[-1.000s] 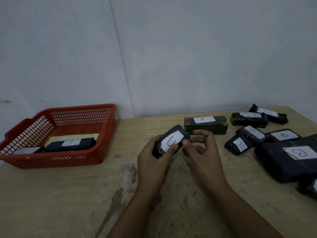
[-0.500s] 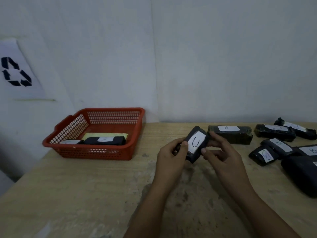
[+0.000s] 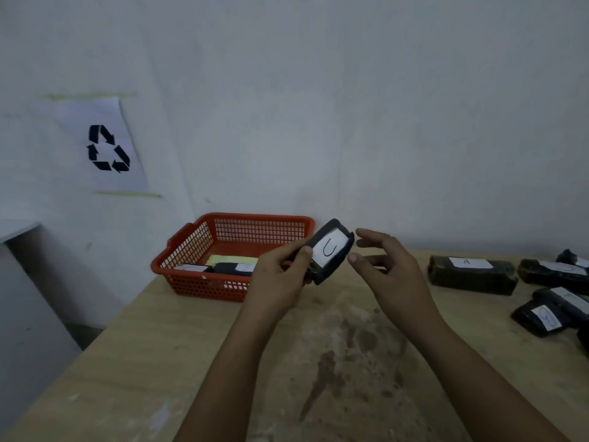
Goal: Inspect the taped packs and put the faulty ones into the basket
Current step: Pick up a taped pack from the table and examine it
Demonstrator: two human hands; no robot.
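Observation:
My left hand (image 3: 280, 275) grips a small black taped pack (image 3: 330, 250) with a white label marked "U", held up above the table just right of the red basket (image 3: 236, 287). My right hand (image 3: 387, 266) hovers beside the pack with relaxed fingers; its thumb tip is at the pack's right edge and the other fingers are clear of it. Inside the basket lie a black pack (image 3: 231, 268) with a white label, a yellow piece (image 3: 232, 260) and another labelled pack (image 3: 191, 268).
More black labelled packs lie at the right: one marked "A" (image 3: 471, 274), others behind and in front (image 3: 541, 317). The wooden table (image 3: 159, 362) ends at its left edge by the basket. A recycling sign (image 3: 106, 148) hangs on the wall.
The pack has moved left toward the basket in my left hand. My right hand has let go and opened. The view has swung left.

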